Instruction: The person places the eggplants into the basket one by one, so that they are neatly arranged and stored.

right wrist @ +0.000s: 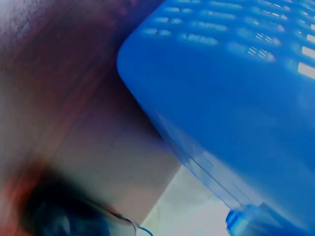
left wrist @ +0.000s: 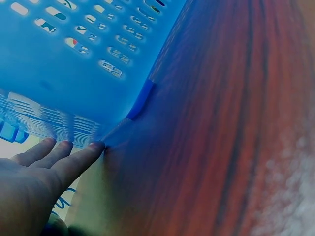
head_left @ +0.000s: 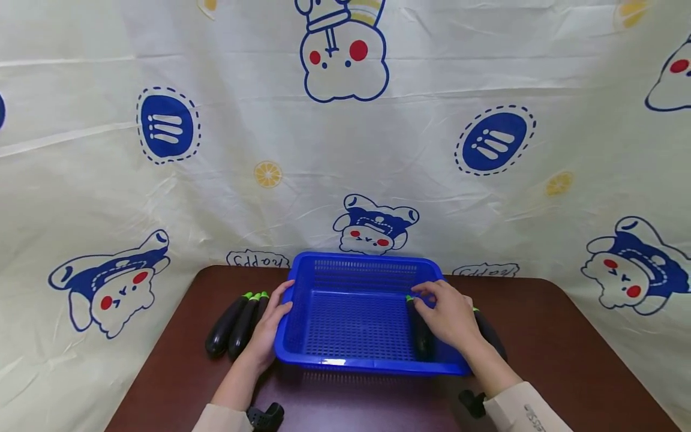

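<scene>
A blue perforated plastic basket [head_left: 356,364] stands on the table, with one dark eggplant [head_left: 422,339] lying lengthwise along its right side. Over that eggplant's green stem end is my right hand [head_left: 450,312], fingers loosely bent, with a gap showing between thumb and index finger. In the right wrist view the basket's outer wall [right wrist: 211,98] fills much of the frame and the hand is out of sight. My left hand [head_left: 267,330] rests against the basket's left rim. Its straight fingers [left wrist: 78,162] touch the outer wall in the left wrist view.
Several eggplants [head_left: 224,330] lie side by side left of the basket, partly behind the left hand. Another eggplant [head_left: 490,336] lies to the right, partly covered by the right forearm. A printed white sheet [head_left: 227,198] hangs behind the brown table [head_left: 173,360].
</scene>
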The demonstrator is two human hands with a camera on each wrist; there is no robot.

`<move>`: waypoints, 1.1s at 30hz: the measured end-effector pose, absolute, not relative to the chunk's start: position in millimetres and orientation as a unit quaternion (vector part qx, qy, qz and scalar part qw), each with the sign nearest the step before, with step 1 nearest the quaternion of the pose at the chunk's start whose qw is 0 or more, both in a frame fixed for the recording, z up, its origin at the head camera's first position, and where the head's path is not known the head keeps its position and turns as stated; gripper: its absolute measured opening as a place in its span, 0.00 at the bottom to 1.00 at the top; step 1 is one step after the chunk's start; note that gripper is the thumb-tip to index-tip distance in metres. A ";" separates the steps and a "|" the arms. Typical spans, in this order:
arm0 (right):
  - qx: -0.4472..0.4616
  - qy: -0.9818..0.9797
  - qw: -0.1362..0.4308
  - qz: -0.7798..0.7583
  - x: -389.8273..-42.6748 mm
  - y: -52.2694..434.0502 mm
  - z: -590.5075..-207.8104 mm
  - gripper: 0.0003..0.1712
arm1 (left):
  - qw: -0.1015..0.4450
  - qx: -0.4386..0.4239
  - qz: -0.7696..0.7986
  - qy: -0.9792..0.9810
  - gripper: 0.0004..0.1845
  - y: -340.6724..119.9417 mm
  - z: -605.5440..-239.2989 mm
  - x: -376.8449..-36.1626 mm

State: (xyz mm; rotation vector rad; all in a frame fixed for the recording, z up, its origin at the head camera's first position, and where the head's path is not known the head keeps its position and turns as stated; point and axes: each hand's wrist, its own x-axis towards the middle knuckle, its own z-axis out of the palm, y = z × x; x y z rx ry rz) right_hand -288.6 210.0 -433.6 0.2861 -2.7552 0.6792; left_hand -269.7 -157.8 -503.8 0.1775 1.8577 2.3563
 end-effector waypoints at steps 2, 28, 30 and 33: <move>0.100 -0.956 0.140 0.239 -288.0 213.5 -429.7 0.15 | 0.070 0.058 0.781 0.617 0.27 -157.5 -503.2 -269.2; 0.109 -0.964 0.085 0.226 -287.9 274.4 -393.9 0.21 | 0.071 0.058 0.781 0.618 0.27 -157.7 -499.0 -267.1; 0.104 -0.966 0.080 0.221 -287.9 278.4 -394.3 0.21 | 0.071 0.059 0.780 0.618 0.27 -157.8 -499.2 -267.3; 0.097 -0.969 0.069 0.217 -287.8 285.4 -397.2 0.21 | 0.075 0.059 0.782 0.616 0.27 -157.8 -500.4 -267.1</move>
